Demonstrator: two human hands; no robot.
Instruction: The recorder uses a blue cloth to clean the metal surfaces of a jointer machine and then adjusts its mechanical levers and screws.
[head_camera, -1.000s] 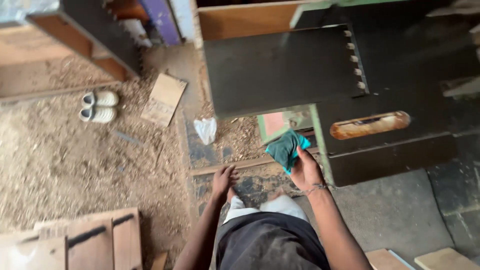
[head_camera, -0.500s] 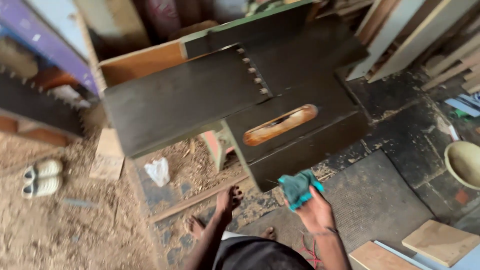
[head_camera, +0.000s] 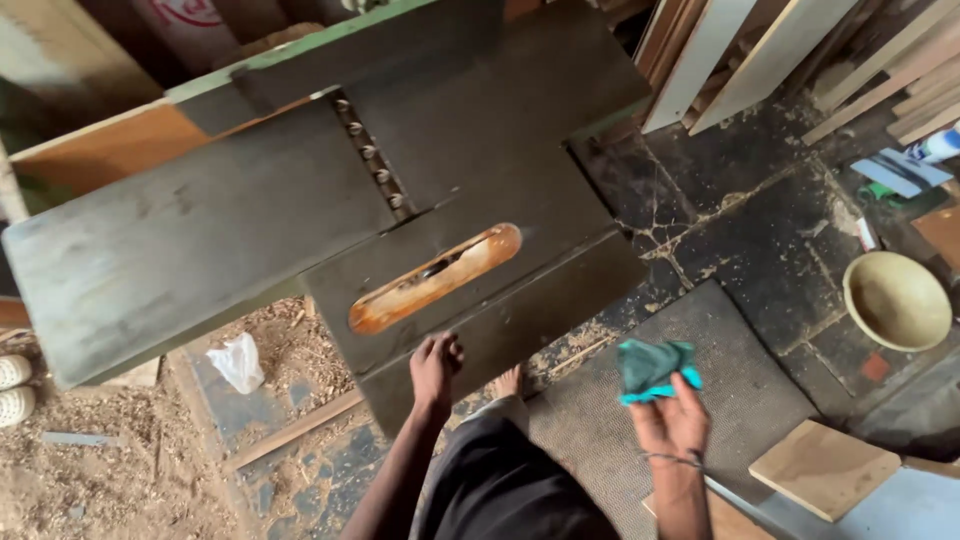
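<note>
- Left hand (head_camera: 437, 365): fingers curled, empty, resting on near edge of dark metal saw desk (head_camera: 200, 240).
- Right hand (head_camera: 672, 420): gripping crumpled teal cloth (head_camera: 652, 368), held off the desk above grey mat (head_camera: 730, 400).
- Step: wiping paused, by the look; next likely calls for cloth on metal.
- Slot (head_camera: 435, 278): long, rounded, rust-orange.
- Floor: sawdust, cracked dark slabs.

1. A woodworking workshop: a heavy dark machine table (head_camera: 200, 240) with a rusty slot (head_camera: 435, 278) fills the view.
2. Sawdust (head_camera: 90, 480) covers the floor.
3. Boards (head_camera: 740, 60) lean nearby.
</note>
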